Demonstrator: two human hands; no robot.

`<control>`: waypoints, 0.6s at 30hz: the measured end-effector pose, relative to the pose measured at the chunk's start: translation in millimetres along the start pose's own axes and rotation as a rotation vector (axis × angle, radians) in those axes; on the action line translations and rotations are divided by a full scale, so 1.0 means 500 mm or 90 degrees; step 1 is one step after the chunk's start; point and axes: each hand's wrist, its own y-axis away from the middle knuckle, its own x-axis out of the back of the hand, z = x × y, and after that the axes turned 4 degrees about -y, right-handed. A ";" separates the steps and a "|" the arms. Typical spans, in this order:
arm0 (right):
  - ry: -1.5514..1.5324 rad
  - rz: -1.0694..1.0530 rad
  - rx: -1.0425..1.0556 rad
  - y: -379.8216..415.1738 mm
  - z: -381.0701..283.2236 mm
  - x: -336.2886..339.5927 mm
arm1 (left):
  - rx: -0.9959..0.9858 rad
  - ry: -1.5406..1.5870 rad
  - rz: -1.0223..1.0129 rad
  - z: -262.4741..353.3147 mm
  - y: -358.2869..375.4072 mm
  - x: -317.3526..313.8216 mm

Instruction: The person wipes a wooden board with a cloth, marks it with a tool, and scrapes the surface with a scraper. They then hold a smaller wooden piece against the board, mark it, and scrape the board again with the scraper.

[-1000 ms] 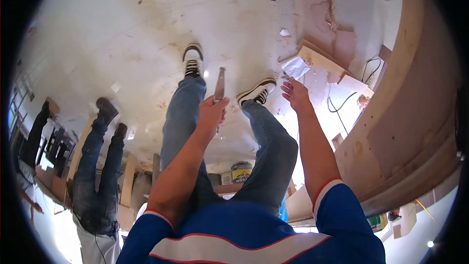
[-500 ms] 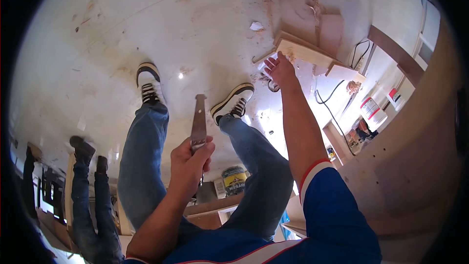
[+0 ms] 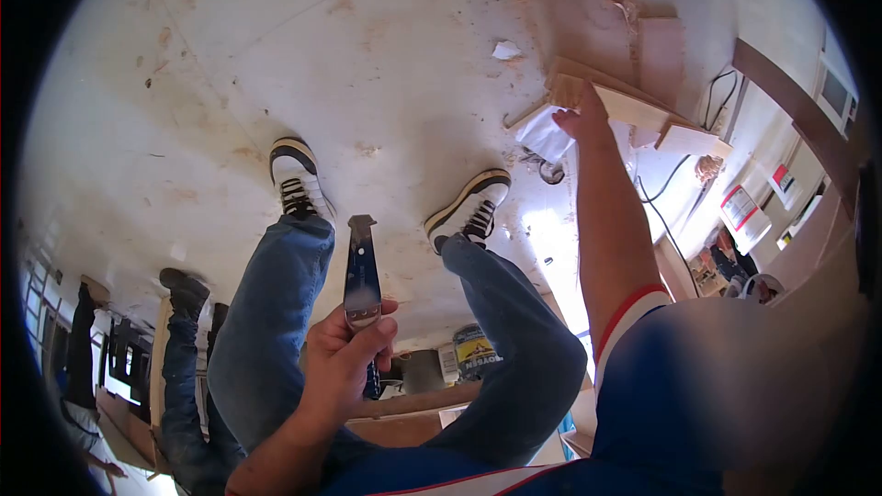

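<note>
My left hand (image 3: 344, 358) is closed round the handle of a flat metal scraper (image 3: 361, 262), its thumb on top. The blade points away from my body over the floor, and its end flares out. My right arm is stretched out to the far right. At its end, my right hand (image 3: 586, 115) is at the stacked wooden boards (image 3: 625, 107), thumb apart from the other fingers, whose tips are hard to make out. Beside that hand a white sheet (image 3: 546, 136) lies on the floor.
My shoes stand apart on the stained floor (image 3: 211, 83). A paint can (image 3: 475, 352) sits near my right leg. White buckets (image 3: 742, 211) and a black cable (image 3: 668, 220) are at the right. Another person's legs (image 3: 184, 367) show at the left, with wooden pieces around.
My right hand has moved from above the white sheet to the boards, leaving more of the sheet visible. My left hand has tilted the scraper slightly. The view has shifted.
</note>
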 end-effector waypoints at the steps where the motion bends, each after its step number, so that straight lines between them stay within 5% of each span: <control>1: -0.024 0.024 -0.005 -0.005 -0.010 -0.007 | 0.002 -0.010 0.001 0.002 -0.002 0.000; 5: -0.092 -0.113 -0.010 -0.084 -0.023 0.029 | -0.004 -0.008 0.025 0.005 -0.009 0.001; 11: 0.000 0.004 0.013 -0.047 -0.013 0.007 | -0.047 -0.044 0.033 0.011 -0.013 -0.008; 14: 0.006 0.048 0.052 -0.043 0.099 0.004 | -0.050 -0.045 0.042 0.012 -0.013 -0.017; 18: 0.092 0.082 0.050 0.005 0.448 -0.093 | -0.040 -0.033 0.027 0.017 -0.017 -0.029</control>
